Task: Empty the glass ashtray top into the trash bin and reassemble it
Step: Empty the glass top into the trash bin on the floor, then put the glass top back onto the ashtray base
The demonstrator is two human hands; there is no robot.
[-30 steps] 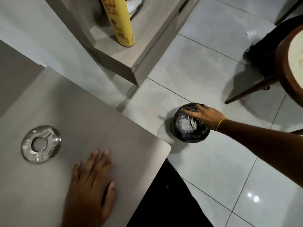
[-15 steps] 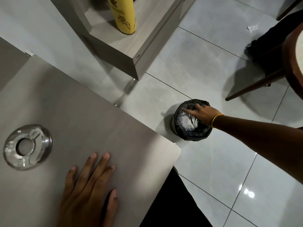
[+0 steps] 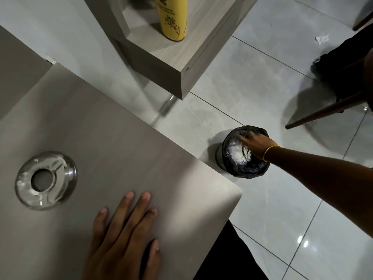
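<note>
Right hand (image 3: 255, 143) over the trash bin (image 3: 245, 170), grip unclear; tip fully inside. Left hand (image 3: 123, 237) flat, empty, near the ashtray base (image 3: 46, 179).

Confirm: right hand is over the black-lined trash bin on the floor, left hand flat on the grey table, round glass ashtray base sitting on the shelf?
Not quite. The head view shows the round glass ashtray base on the grey table, beside the flat left hand, not on the shelf. The right hand is over the black-lined trash bin, as stated.

Clear glossy glass ashtray base (image 3: 46, 180), matt wood-grain table (image 3: 125, 150) — glossy floor tiles (image 3: 262, 81) (reflective)
</note>
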